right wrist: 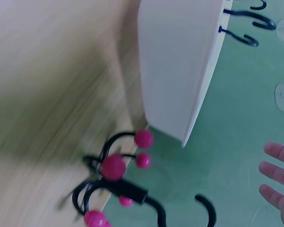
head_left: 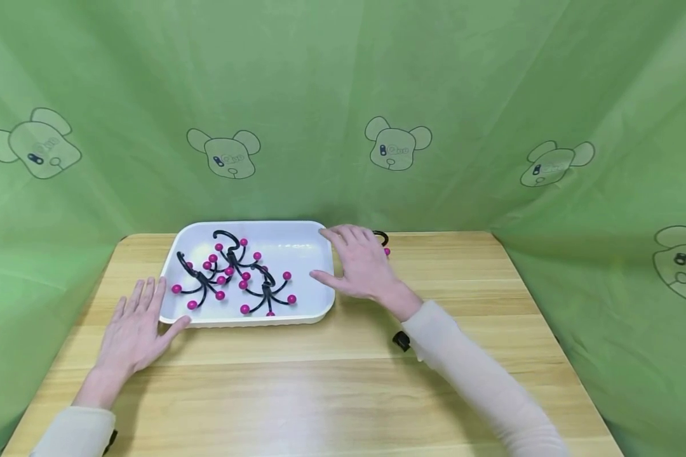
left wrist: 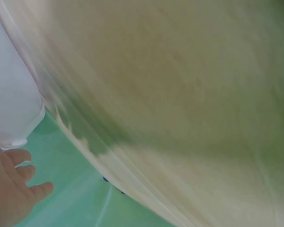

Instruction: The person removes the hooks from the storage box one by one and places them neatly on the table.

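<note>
A white tray [head_left: 297,244] holds several black hooks with curved arms tipped in pink balls; one such hook [head_left: 267,295] lies towards its right half. My left hand [head_left: 131,333] is at the tray's left end, fingers straight along the rim and thumb at the near left corner. At the right end, my right hand [head_left: 367,263] is spread, with thumb and fingertips right at the rim. Another black hook with pink balls [right wrist: 125,189] stands on the table just right of the tray, mostly hidden behind the right hand in the head view.
The wooden table [head_left: 274,393] stretches in front of the tray and to its right. A green curtain [head_left: 320,76] with mouse-face drawings hangs close behind the table and along both sides. A small black piece [head_left: 401,341] shows beside the right sleeve.
</note>
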Tool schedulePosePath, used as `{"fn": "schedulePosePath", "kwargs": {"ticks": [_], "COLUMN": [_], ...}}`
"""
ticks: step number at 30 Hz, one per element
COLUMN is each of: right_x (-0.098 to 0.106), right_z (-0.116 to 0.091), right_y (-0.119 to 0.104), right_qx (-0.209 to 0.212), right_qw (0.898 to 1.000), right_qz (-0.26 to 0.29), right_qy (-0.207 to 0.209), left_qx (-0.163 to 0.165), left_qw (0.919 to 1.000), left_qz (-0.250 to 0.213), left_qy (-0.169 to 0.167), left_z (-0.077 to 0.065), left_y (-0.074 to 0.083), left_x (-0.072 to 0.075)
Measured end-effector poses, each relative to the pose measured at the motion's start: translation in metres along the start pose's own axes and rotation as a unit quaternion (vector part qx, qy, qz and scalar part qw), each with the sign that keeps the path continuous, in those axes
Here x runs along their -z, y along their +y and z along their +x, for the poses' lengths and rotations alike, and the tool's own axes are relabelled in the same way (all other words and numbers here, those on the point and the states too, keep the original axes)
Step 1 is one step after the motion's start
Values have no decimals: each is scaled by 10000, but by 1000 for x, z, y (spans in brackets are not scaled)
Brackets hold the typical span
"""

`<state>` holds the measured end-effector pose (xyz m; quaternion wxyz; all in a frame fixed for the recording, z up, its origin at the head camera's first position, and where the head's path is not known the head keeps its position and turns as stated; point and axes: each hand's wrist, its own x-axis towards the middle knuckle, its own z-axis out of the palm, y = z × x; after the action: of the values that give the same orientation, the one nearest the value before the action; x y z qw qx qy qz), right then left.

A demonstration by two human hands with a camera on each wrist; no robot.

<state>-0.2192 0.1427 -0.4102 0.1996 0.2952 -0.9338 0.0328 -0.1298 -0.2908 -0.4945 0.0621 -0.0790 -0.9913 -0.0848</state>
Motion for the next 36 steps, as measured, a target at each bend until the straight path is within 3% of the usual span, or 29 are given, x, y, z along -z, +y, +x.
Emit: {"fn": "schedulePosePath", "kwargs": {"ticks": [7,20,36], "right_x": [-3,-15,-34], "right_z": [8,19,29], "right_y": [-24,-60,-82], "right_qx": [121,355,500], "right_qw": [9998,9991,9973], "right_qz": [66,-7,-250], "right_qy": [120,-220,-471], "left_qx": [18,-25,-27], "left_qw": [10000,10000,10000], "left_qz": [-11,8,4], "left_qy": [6,25,53], "left_z": [1,0,-1], "left_y": [0,0,0], "left_x": [1,0,0]}}
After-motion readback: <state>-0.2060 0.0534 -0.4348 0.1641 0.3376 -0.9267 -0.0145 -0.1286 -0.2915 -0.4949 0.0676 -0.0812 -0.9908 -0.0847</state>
